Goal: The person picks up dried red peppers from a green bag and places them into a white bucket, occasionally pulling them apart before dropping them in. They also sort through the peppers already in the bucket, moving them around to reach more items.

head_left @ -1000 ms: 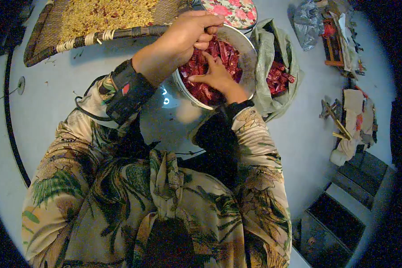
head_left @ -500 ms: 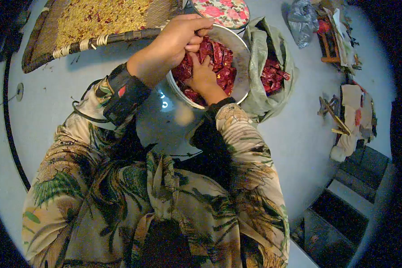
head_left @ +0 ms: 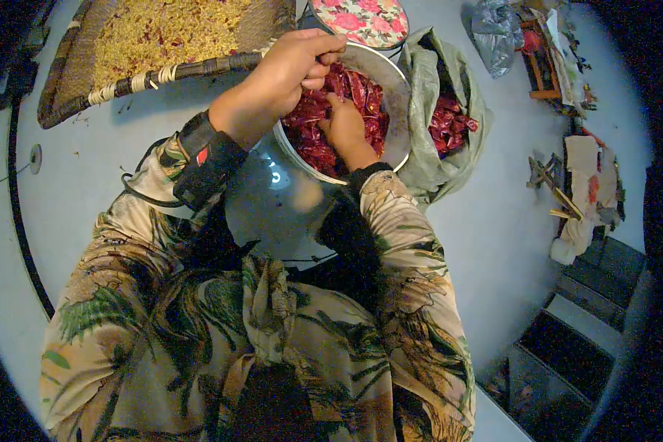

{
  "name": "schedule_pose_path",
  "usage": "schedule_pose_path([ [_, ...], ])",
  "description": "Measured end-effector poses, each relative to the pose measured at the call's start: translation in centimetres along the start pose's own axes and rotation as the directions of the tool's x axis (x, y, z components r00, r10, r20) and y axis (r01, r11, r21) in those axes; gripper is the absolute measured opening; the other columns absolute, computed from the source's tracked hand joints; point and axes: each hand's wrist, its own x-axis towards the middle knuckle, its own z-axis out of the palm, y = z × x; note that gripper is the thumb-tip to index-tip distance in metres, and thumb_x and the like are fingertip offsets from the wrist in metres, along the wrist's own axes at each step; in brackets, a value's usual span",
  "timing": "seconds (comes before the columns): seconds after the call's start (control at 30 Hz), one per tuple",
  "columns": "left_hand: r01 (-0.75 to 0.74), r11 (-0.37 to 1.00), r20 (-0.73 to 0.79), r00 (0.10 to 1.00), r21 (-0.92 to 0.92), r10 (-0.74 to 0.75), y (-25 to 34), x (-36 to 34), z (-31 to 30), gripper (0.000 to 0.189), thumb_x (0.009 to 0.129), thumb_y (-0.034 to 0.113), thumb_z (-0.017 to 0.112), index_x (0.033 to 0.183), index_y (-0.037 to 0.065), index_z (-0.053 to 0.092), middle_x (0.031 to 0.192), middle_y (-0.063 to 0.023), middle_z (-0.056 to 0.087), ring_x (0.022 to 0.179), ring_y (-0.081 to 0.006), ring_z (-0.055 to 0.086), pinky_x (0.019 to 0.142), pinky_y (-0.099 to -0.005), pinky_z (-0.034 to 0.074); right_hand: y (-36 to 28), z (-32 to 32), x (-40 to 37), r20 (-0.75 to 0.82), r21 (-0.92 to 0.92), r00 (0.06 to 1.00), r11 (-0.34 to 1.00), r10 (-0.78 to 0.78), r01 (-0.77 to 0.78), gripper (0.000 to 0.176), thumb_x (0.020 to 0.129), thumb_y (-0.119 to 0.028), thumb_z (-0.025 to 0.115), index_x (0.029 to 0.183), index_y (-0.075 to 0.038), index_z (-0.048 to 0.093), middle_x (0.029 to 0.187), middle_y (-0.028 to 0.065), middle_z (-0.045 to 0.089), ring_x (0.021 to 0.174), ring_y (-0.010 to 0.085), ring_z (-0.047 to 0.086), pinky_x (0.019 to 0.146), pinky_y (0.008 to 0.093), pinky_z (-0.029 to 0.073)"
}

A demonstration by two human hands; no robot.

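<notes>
Dried red chilies (head_left: 365, 92) fill much of a round metal basin (head_left: 399, 96). My left hand (head_left: 302, 66) hovers over the basin's left rim with its fingers curled and thumb pressed in; whatever it pinches is too small or hidden to make out. Down among the chilies is my right hand (head_left: 346, 127), its fingers bent inward around some of them and the tips partly hidden. Right against the basin stands an open green woven sack (head_left: 427, 110), with more dried chilies (head_left: 451, 125) showing at its mouth.
At upper left lies a large woven tray (head_left: 59, 92) with yellow seeds (head_left: 169, 40) and red bits. Behind the basin is a flower-patterned round stool (head_left: 361, 22). A grey plastic bag (head_left: 491, 37) and a wooden folding stool (head_left: 556, 188) are along the right, near dark steps (head_left: 567, 353).
My right hand's fingers were spread over the chilies and have now drawn together into them. My left hand stays pinched, shifted very slightly left.
</notes>
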Motion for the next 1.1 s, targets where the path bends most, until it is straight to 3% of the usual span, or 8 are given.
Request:
schedule_pose_path([
  [0.13,-0.010,0.999,0.057,0.998,-0.040,0.012,0.0,0.2,-0.4,0.017,0.088,0.017,0.056,0.075,0.010,0.048,0.061,0.0047,0.039,0.045,-0.0024,0.031,0.037,-0.0177,0.021,1.5,-1.1,0.1,0.010,0.253,0.997,0.965,0.074,-0.074,0.052,0.063,-0.007,0.072,0.112,-0.004,0.054,0.093,0.0210,0.062,0.085,0.0372,0.059,0.075,0.0436,0.049],
  [0.27,0.002,1.000,0.017,1.000,-0.029,-0.002,-0.2,0.3,0.0,0.017,0.088,0.017,0.055,0.075,0.010,0.047,0.062,0.0047,0.039,0.045,-0.0024,0.030,0.037,-0.0179,0.021,3.6,-2.6,0.9,0.059,0.714,0.976,0.675,0.210,-0.188,0.044,0.064,-0.001,0.069,0.106,-0.002,0.058,0.091,0.0122,0.066,0.082,0.0235,0.063,0.075,0.0344,0.049],
  [0.3,0.002,0.999,0.019,1.000,-0.032,-0.002,-0.2,0.4,0.0,0.018,0.088,0.017,0.055,0.075,0.010,0.047,0.062,0.0047,0.039,0.045,-0.0024,0.030,0.037,-0.0180,0.020,3.4,-4.3,1.1,0.104,0.680,0.969,0.694,0.225,-0.235,0.041,0.066,-0.002,0.066,0.106,-0.001,0.058,0.093,0.0078,0.065,0.082,0.0174,0.061,0.074,0.0307,0.049],
  [0.43,-0.013,0.999,0.058,0.998,-0.031,0.015,-0.3,0.5,-0.1,0.018,0.089,0.018,0.055,0.074,0.010,0.046,0.062,0.0048,0.039,0.045,-0.0023,0.030,0.037,-0.0180,0.020,4.4,-7.3,1.5,0.206,0.838,0.949,0.457,0.239,-0.297,0.038,0.072,-0.008,0.064,0.109,-0.003,0.056,0.092,0.0060,0.065,0.077,0.0170,0.061,0.069,0.0300,0.051],
  [0.53,-0.018,1.000,0.055,0.998,-0.026,0.019,-0.2,0.4,-0.2,0.018,0.088,0.018,0.055,0.075,0.011,0.045,0.062,0.0050,0.039,0.045,-0.0022,0.030,0.037,-0.0177,0.021,2.7,-9.9,0.9,0.290,0.927,0.903,0.142,0.318,-0.347,0.033,0.076,-0.004,0.061,0.108,-0.005,0.056,0.089,0.0037,0.063,0.075,0.0149,0.061,0.067,0.0289,0.051],
  [0.67,-0.005,1.000,0.051,0.999,-0.024,0.006,-0.4,0.6,-0.2,0.019,0.088,0.019,0.056,0.075,0.011,0.045,0.062,0.0051,0.039,0.044,-0.0019,0.030,0.037,-0.0172,0.020,2.4,-12.1,0.4,0.360,0.922,0.903,0.060,0.235,-0.384,0.030,0.078,-0.006,0.061,0.107,-0.004,0.055,0.087,0.0036,0.063,0.073,0.0137,0.061,0.065,0.0280,0.051],
  [0.97,0.013,1.000,0.031,0.999,-0.005,-0.013,-0.9,0.8,0.2,0.014,0.088,0.018,0.056,0.079,0.011,0.049,0.062,0.0061,0.039,0.046,-0.0010,0.031,0.037,-0.0166,0.021,2.9,-14.4,-1.1,0.250,0.967,0.900,-0.045,0.358,-0.250,0.013,0.079,-0.010,0.062,0.091,-0.004,0.062,0.084,0.0036,0.065,0.071,0.0140,0.063,0.064,0.0266,0.051],
  [1.1,0.012,1.000,0.054,0.998,-0.016,-0.011,-1.3,0.9,0.3,0.012,0.089,0.018,0.055,0.081,0.010,0.051,0.062,0.0063,0.039,0.047,-0.0010,0.031,0.038,-0.0167,0.022,5.8,-15.5,-0.8,0.337,0.940,0.893,-0.049,0.297,-0.338,0.015,0.079,-0.011,0.064,0.092,-0.004,0.062,0.085,0.0038,0.065,0.069,0.0142,0.063,0.064,0.0262,0.051],
])
